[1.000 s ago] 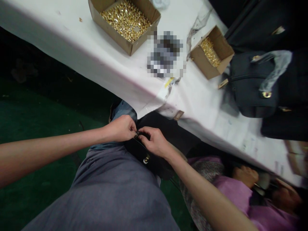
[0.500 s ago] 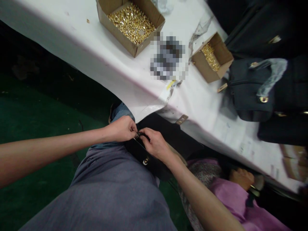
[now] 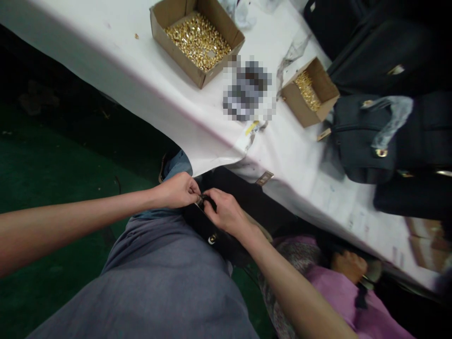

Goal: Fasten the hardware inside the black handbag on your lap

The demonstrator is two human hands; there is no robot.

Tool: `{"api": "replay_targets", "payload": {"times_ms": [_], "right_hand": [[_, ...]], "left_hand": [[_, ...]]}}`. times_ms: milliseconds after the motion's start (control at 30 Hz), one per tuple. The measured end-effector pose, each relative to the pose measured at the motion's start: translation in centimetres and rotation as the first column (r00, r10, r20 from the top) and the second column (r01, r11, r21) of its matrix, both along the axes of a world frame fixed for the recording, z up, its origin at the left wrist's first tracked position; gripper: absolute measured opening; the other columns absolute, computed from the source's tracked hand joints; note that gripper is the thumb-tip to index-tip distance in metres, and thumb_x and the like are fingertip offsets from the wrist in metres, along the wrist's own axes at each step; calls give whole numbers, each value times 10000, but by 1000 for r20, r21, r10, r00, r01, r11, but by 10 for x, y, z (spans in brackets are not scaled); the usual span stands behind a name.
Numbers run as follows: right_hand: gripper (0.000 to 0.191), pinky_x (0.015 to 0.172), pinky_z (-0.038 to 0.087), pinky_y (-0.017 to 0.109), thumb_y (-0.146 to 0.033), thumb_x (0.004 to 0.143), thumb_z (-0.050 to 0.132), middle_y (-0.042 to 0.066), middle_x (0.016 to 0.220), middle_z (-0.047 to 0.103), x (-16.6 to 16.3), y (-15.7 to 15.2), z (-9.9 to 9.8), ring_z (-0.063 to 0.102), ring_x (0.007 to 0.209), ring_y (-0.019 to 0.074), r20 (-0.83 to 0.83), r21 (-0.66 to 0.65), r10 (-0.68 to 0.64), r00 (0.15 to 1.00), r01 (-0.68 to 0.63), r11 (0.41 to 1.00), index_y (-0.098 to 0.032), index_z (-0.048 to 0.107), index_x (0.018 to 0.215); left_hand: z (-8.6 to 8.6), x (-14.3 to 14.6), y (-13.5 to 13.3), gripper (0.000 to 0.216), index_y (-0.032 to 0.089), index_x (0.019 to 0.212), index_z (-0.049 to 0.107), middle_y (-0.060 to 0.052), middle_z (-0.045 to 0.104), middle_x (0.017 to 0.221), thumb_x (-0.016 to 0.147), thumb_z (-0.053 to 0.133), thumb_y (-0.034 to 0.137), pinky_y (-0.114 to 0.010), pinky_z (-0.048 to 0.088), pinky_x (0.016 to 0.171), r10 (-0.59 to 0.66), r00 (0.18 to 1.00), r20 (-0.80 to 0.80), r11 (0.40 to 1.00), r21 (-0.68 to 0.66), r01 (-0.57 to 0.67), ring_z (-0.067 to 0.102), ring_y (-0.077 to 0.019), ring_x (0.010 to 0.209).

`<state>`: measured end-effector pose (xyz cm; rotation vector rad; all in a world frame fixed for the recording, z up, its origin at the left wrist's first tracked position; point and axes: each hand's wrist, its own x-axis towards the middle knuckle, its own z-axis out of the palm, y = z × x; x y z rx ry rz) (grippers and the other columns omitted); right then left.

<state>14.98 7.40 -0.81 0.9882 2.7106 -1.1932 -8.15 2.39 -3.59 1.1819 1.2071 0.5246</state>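
The left hand (image 3: pixel 178 189) and the right hand (image 3: pixel 226 214) meet in the middle of the frame. Both pinch a small dark part (image 3: pixel 202 200) at the top edge of a black bag (image 3: pixel 195 220), which lies on the grey lap (image 3: pixel 169 282). A gold clasp (image 3: pixel 212 239) shines just below the right hand. Higher up, a white table (image 3: pixel 141 84) holds a big cardboard box (image 3: pixel 176 52) of gold pieces (image 3: pixel 197 40), a small box (image 3: pixel 300 110) and black handbags (image 3: pixel 363 136) on the right. At the lower right sits another person in a pink sleeve (image 3: pixel 339 292).
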Motion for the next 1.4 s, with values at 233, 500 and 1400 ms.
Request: {"api": "replay_targets", "payload": {"times_ms": [233,500,1400], "right_hand": [[175,834,538,342,-121,980,618,60,1019,744,5,0,-2,712,912,230,-57,-27,-56,997,55,998,-225,682,1105],[178,866,555,353,-122,988,597,58,1012,731,8,0,1,710,927,234,-114,-80,-54,992,45,996,-235,669,1105],[73,809,526,340,-180,979,681,46,942,765,-6,-3,11,733,859,225,-142,-131,-90,986,71,989,-210,724,1030]], "left_hand": [[-2,0,-1,224,138,883,872,-52,741,727,828,743,312,-244,396,583,23,999,28,1000,-19,-23,654,-196,699],[1,0,-5,211,151,901,873,-61,777,768,854,739,307,-251,410,590,27,999,39,999,-32,-26,695,-211,740],[16,0,-6,169,152,789,832,-19,727,670,801,663,151,-278,335,554,-5,991,-137,992,123,22,659,-166,632]]}}
